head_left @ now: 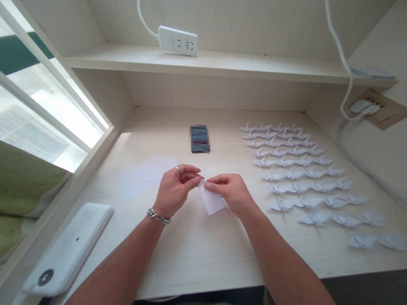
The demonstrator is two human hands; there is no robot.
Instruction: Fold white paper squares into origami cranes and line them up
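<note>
A folded piece of white paper (211,201) is held just above the desk (187,251) between both hands. My left hand (174,190), with a ring and a chain bracelet, pinches the paper's top corner with its fingertips. My right hand (231,192) grips the same upper edge from the right, fingers closed on it. Loose white sheets (144,176) lie on the desk just left of my left hand.
Several rows of folded white paper cranes (304,175) cover the desk's right half. A dark phone (200,139) lies behind the hands. A white device (70,247) sits at the front left edge. A power strip (178,40) rests on the shelf; a plug sits in the wall socket (381,110).
</note>
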